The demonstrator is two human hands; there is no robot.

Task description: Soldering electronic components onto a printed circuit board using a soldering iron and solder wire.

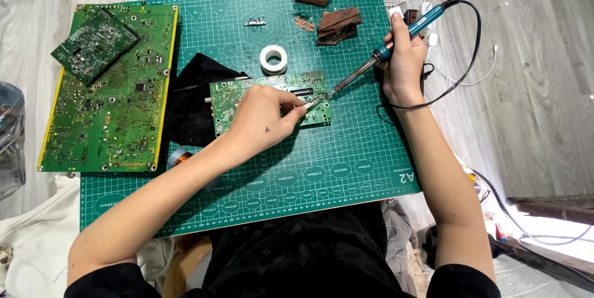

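On the green cutting mat (346, 149) lies a small circuit board (229, 103); the left hand (263, 119) pinches tweezers (311, 104) against it, while the right hand (405, 63) grips a blue soldering iron (396, 41). Beyond sit a tape roll (273, 59), a larger board (111, 100) and grey wood floor (532, 88).

small board (270, 101) on mat (346, 168) centre | large board (108, 91) left | tape roll (273, 59) behind
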